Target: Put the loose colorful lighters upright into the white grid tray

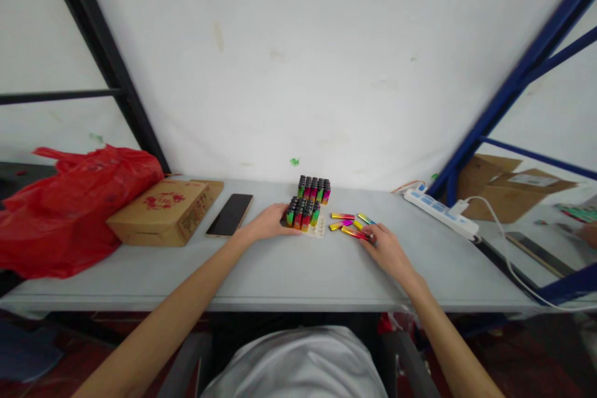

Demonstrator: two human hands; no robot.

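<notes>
My left hand (270, 222) is closed around the left end of a pale tray (318, 228) with round holes. Upright in that tray stand several shiny multicoloured lighters (303, 216) with black tops; the holes at its right end show bare. On the table to the right, my right hand (385, 245) has its fingers closed on the end of a red-and-yellow lighter (353, 232). Around it lie several loose lighters (342, 216) in pink, yellow and blue. A second upright block of lighters (314, 189) stands just behind the tray, near the wall.
Left of my hand lie a dark phone (230, 215), a brown cardboard box (163, 211) and a red plastic bag (79, 211). A white power strip (441, 212) with a plugged-in cable lies at the right. Blue frame posts (508, 93) and a wall (317, 74) bound the table.
</notes>
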